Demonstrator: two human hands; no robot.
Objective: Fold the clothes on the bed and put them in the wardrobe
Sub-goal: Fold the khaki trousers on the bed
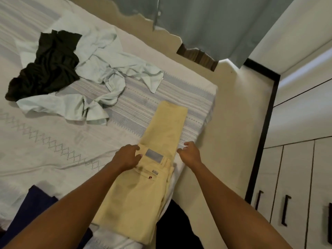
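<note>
Pale yellow trousers [161, 141], folded lengthwise, lie along the bed's right edge with the waistband and its grey label toward me. My left hand [127, 157] grips the left side of the waist, thumb on top of the fabric. My right hand [190, 153] hovers just beside the trousers' right edge, fingers loosely curled and holding nothing. Farther up the white patterned bed [45, 141] lie a crumpled light blue shirt [107, 69] and a dark garment [46, 65] on top of it. The white wardrobe [296, 159] with dark handles stands on the right.
A dark blue cloth [34, 209] lies at the bed's near left corner. A strip of cream floor [233, 123] runs between the bed and the wardrobe. A grey-blue curtain [206, 24] hangs at the top.
</note>
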